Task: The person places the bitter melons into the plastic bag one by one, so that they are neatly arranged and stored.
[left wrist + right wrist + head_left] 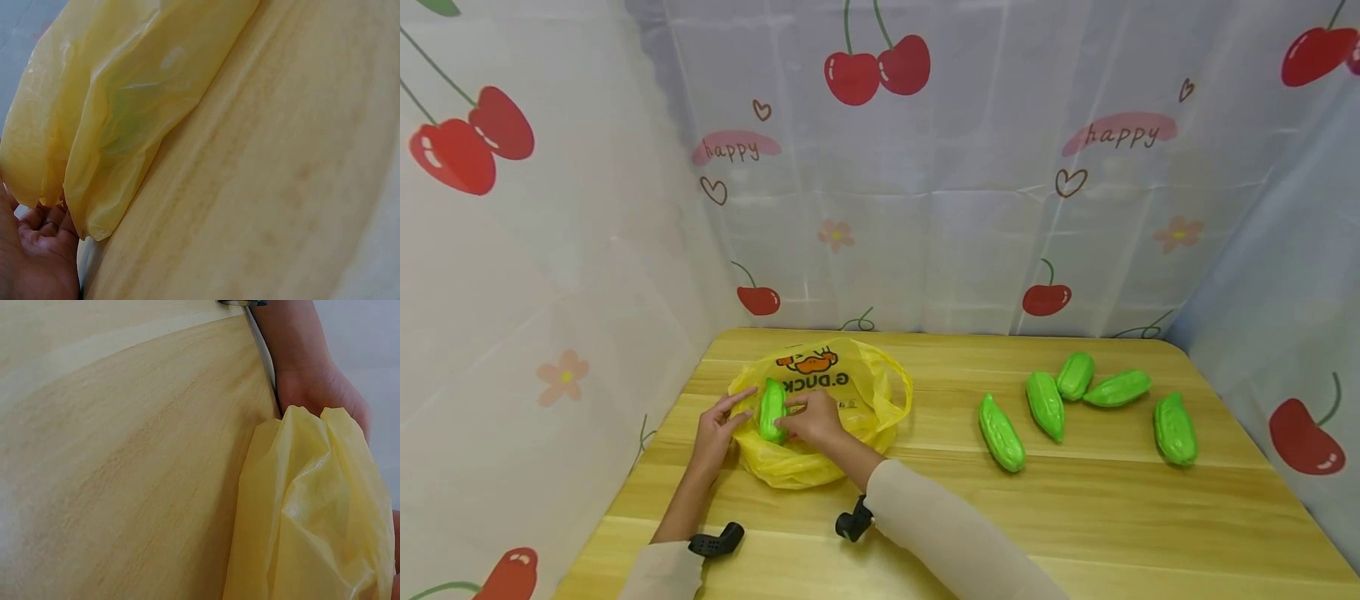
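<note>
A yellow plastic bag (793, 475) with a printed duck stands with its mouth spread on the wooden table. My left hand (710, 435) holds the bag's left rim between thumb and fingers; the left wrist view shows this hand (47, 265) against the bag (162, 56). My right hand (817, 419) pinches a bright green, ribbed gourd-shaped thing (772, 410), upright within the bag's mouth. In the right wrist view the bag (306, 519) hides most of the right hand, while the left hand (319, 390) shows beyond it. What lies in the bag's bottom is hidden.
Several like green gourd-shaped things lie on the table's right half, among them the nearest one (1002, 435) and the rightmost one (1175, 429). Cherry-printed curtains (925, 208) enclose the table (925, 517) at back and sides.
</note>
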### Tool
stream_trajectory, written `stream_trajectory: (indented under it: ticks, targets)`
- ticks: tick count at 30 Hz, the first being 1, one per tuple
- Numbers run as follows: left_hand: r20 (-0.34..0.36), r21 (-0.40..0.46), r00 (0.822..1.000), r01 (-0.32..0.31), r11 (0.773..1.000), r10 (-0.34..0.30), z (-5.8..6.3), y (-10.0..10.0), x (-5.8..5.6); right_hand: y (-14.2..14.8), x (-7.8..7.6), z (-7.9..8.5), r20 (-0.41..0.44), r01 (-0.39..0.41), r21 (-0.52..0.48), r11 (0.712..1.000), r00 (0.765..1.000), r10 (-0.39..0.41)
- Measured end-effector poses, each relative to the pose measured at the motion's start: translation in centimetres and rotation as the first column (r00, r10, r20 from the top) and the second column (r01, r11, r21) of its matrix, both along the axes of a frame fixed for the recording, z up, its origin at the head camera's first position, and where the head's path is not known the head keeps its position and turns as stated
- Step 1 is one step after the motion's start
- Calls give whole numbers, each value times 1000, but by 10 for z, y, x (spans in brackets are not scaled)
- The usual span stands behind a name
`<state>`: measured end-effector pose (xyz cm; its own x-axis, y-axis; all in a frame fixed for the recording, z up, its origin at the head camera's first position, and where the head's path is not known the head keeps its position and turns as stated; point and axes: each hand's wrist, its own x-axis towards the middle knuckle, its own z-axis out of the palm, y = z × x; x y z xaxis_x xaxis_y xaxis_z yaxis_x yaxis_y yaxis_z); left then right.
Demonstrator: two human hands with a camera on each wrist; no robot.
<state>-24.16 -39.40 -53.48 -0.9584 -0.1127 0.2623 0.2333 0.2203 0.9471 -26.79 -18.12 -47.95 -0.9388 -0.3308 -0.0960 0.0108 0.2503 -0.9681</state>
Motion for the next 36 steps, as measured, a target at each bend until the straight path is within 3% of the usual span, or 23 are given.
stream_trajectory:
  ticks: [9,15,21,30,36]
  targets:
    - [4,-19,1000,-19,1000,19,1,3,1,12,1,12,19,-55,-32,998,998,56]
    - [10,-3,1000,-11,1000,11,2,2,0,25,4,22,-76,-140,-2,990,987,140]
    - [14,3,1000,-4,1000,4,5,3,1,46,11,33,-189,-197,38,980,961,200]
    - [-10,-18,1000,3,1000,-3,25,15,14,74,27,52,-304,-282,57,958,909,286]
    - [6,-5,1000,-5,1000,5,9,7,4,96,39,63,-313,-298,55,953,901,300]
